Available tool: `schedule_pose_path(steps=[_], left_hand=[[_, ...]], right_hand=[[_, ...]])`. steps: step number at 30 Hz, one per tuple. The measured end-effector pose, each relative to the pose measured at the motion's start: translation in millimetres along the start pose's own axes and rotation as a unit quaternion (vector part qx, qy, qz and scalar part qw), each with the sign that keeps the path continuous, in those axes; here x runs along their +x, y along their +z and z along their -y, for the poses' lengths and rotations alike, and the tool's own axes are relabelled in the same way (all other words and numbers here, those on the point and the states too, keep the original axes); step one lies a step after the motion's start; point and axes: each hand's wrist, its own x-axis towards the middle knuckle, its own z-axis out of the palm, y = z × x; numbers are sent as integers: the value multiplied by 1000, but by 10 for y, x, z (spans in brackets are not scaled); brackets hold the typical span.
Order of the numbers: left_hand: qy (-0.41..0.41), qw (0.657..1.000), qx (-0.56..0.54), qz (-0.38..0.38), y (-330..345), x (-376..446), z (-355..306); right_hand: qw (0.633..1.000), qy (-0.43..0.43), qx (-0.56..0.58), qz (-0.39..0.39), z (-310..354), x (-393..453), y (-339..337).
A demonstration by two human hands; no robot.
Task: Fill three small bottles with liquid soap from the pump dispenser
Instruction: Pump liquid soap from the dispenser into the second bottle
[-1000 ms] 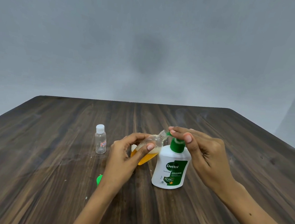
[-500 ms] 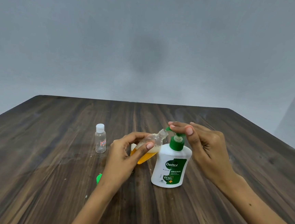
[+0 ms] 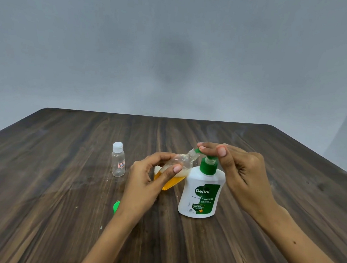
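Left hand (image 3: 143,183) grasps a small clear bottle (image 3: 177,171), fingers and thumb wrapped round its body, tilted so the open neck points up-right and meets the green nozzle (image 3: 197,150) of the pump dispenser (image 3: 201,193). The bottle is part full of orange soap, pooled at its low end, foam near the neck. Right hand (image 3: 242,175) sits on the pump head, fingers laid over the top, thumb down the near side; whether it clamps the head or only presses it I cannot tell. The dispenser, white with a green collar, stands upright on the table (image 3: 56,215), touching the bottle. A second bottle (image 3: 118,161), clear, white cap on, looks empty and stands upright to the left, apart from the hands. A green cap (image 3: 116,207) lies on the table, partly hidden by the left wrist.
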Motion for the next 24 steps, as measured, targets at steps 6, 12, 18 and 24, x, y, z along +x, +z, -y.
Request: schedule_pose_path(steps=[6, 12, 18, 24], left_hand=[[-2, 1000, 0, 3, -2, -10, -5], [-3, 1000, -10, 2, -6, -5, -2], [-12, 1000, -16, 4, -10, -6, -7], [-6, 1000, -23, -2, -6, -17, -55]], right_hand=[[1000, 11, 3, 12, 2, 37, -29], [1000, 7, 9, -15, 11, -17, 22], [999, 7, 21, -28, 44, -70, 56], [999, -17, -32, -20, 99, -131, 76]])
